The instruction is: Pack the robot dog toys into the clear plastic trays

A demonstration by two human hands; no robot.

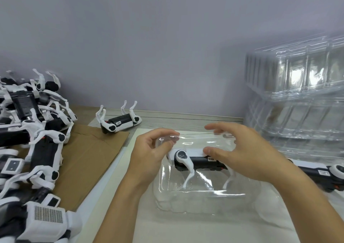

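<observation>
Left hand (150, 149) fingers curl, pinching clear tray (204, 192) left edge; right hand (242, 149) fingers spread loose over toy dog (197, 159) inside tray.

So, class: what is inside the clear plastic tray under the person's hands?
One robot dog toy lies inside the clear tray, white legs pointing toward the camera. The right hand covers its far end, so that part cannot be seen.

Bright even light, glare on stacked trays (301, 79), wide-angle edge distortion

table (186, 121) — cardboard (89, 161), white sheet (119, 196)
</observation>
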